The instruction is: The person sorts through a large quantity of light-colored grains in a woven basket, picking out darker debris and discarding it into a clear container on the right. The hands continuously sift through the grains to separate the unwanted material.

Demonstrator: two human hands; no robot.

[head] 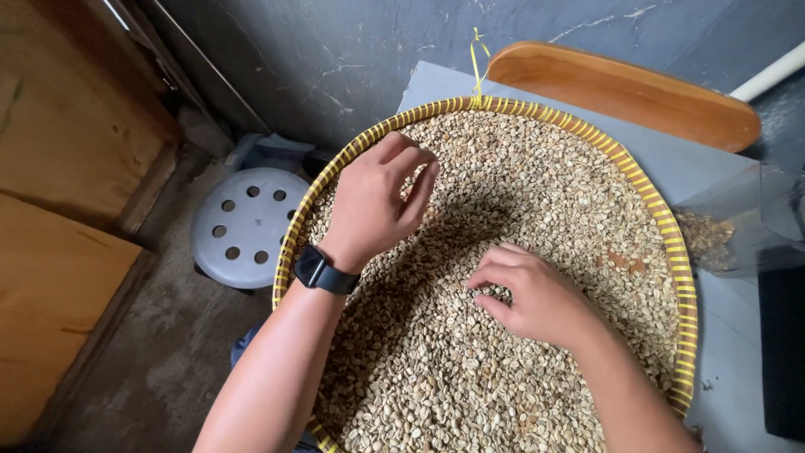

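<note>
Here, one round woven tray [681,277] with a yellow rim, heaped with pale beans [537,193], on a grey table [721,168]. Left hand [377,201] hovers curled, fingertips pinched together; whether it grips a bean, I cannot tell. Right hand [537,294] rests on the beans, fingers bent, loosely closed.

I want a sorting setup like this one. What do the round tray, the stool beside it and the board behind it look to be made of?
The round tray looks like woven bamboo or rattan: yellow strips wrap its rim. The stool seems moulded plastic, matte pale grey, with punched round holes. The board looks like varnished wood, glossy orange-brown with rounded edges.
</note>
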